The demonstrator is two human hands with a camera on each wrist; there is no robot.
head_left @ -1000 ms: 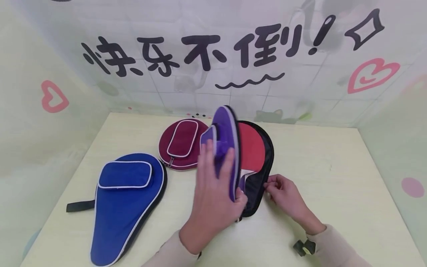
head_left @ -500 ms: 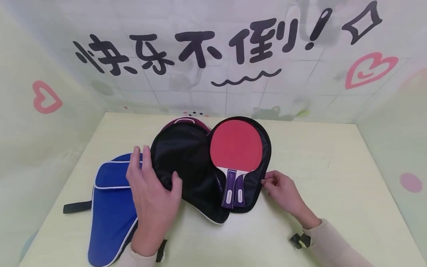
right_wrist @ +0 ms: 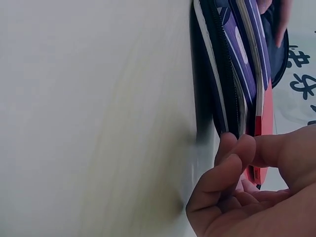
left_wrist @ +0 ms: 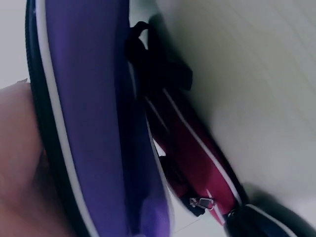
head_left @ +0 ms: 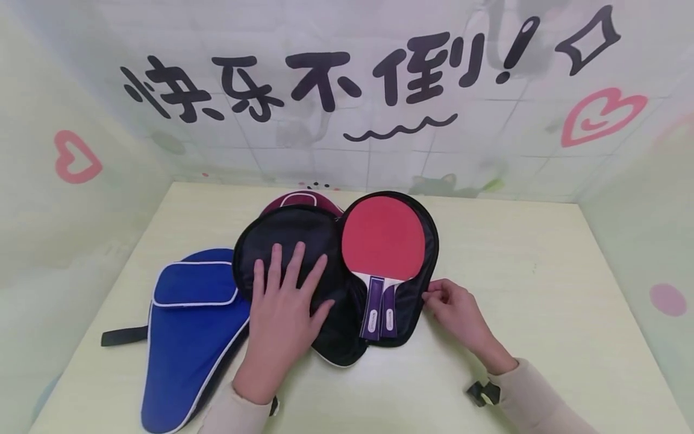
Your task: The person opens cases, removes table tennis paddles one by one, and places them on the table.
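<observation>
A purple table tennis paddle case (left_wrist: 89,108) lies unzipped and spread wide, its black lining (head_left: 290,229) facing up in the head view. Two paddles with purple handles lie overlapped in its right half; the top paddle (head_left: 384,238) shows a red face. My left hand (head_left: 284,316) rests flat on the folded-back flap with fingers spread. At the case's right edge, my right hand (head_left: 458,313) pinches the zippered rim between thumb and fingers. The right wrist view shows this pinch close up, beside the stacked paddle handles (right_wrist: 239,44).
A blue paddle case (head_left: 190,349) with a black strap (head_left: 125,336) lies at the left, partly under the flap. Behind the flap, a maroon case (head_left: 309,198) is mostly covered. The pale table (head_left: 520,259) meets printed walls at the back and sides.
My left hand has swung the purple flap over to the left, uncovering the paddles, and now lies flat on its lining. My right hand has kept its hold on the rim.
</observation>
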